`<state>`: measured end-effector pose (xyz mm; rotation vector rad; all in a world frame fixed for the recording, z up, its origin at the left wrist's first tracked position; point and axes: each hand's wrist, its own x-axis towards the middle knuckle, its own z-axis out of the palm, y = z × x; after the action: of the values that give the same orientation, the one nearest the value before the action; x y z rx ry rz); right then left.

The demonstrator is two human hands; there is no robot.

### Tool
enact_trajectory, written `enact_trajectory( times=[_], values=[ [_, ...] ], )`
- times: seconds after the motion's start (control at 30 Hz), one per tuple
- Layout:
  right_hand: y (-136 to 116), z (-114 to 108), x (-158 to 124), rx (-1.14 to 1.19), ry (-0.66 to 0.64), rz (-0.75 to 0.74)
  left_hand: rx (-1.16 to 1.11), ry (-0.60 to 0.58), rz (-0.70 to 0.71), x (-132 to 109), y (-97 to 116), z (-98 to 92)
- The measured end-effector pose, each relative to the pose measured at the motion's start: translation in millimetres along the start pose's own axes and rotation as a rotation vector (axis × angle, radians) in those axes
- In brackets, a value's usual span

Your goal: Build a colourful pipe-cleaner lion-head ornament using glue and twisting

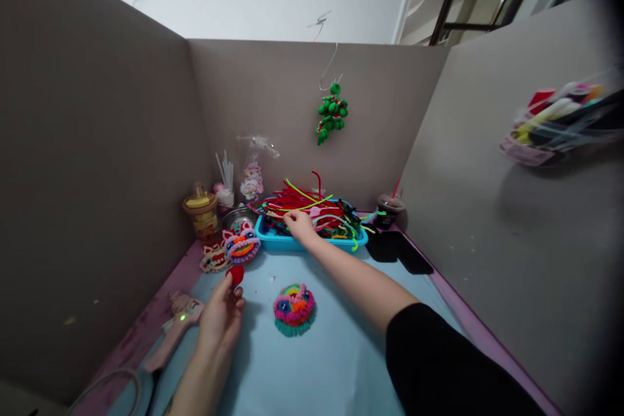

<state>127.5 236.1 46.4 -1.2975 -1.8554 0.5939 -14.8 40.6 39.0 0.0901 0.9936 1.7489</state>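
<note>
My left hand (pixel 223 312) pinches a small round red piece (pixel 234 275) between thumb and fingertips, over the left part of the blue table cover. My right hand (pixel 299 226) reaches to the front left of a blue tray (pixel 287 244) heaped with red, green and black fuzzy stems (pixel 302 198). Its fingers are closed at a thin pale strip; how they grip it is too small to tell. Between my forearms lies a round pink, orange and teal fuzzy face (pixel 294 309). Two more such faces, one purple (pixel 242 244) and one cream (pixel 214 259), rest left of the tray.
A pink glue gun (pixel 170 338) with a green light and cable lies at the left. Behind are a lidded cup (pixel 202 214) and a metal bowl (pixel 238 218). At right stand a dark drink cup (pixel 390 208) and black flat pads (pixel 413 253). A green ornament (pixel 332 114) hangs on the back panel.
</note>
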Motion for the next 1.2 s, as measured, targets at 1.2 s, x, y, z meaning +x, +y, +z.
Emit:
enact_trajectory(
  times=[1.2],
  values=[
    [11.9,-61.7,58.6,-0.47,-0.077,-0.274,0.003,0.176,-0.147,-5.4,1.3,-1.4]
  ],
)
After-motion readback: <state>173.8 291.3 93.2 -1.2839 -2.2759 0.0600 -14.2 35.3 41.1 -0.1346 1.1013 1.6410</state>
